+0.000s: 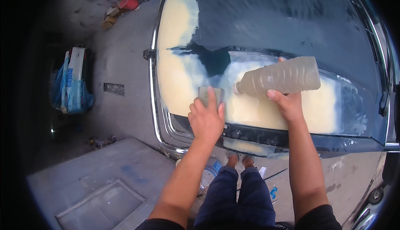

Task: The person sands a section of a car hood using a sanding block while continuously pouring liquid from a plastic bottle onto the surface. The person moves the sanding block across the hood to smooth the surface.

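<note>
While the half-spread left hand (207,121) clasps a flat block (218,95), the right hand (290,104), at two o'clock, grips a ribbed plastic bottle (287,77).

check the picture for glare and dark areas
Head view: bright glare streaks the curved silver chrome trim; head view: fainter highlights on the translucent ribbed plastic bottle; head view: corners black, left side dim around the thin blue plastic sheet.

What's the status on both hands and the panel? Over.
Left hand on grey block, against cream-patched panel. Right hand gripping cloudy plastic bottle, held sideways, neck toward block. No obstruction visible between them.
</note>
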A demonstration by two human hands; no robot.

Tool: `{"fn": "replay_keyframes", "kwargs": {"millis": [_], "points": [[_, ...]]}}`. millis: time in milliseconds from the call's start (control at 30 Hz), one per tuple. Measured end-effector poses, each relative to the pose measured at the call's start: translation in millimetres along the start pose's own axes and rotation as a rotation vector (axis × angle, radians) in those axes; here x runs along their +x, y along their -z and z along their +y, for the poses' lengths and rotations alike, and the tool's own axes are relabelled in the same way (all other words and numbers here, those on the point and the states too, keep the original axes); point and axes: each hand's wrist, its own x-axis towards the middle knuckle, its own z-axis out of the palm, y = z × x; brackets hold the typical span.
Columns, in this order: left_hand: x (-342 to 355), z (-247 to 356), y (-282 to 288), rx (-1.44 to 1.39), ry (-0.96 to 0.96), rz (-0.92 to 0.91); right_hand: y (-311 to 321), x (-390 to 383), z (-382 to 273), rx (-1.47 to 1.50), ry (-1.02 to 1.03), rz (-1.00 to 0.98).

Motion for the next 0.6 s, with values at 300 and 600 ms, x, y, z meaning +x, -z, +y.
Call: {"fn": "replay_keyframes", "kwargs": {"millis": [300,600], "points": [[-23,3,-1,0.046,-0.04,0.005,0,-2,-3,-0.026,-0.081,-0.003],[90,-37,5,0.044,0.18,0.04,-6,-3,2,-0.003,-0.015,0.004]]}}
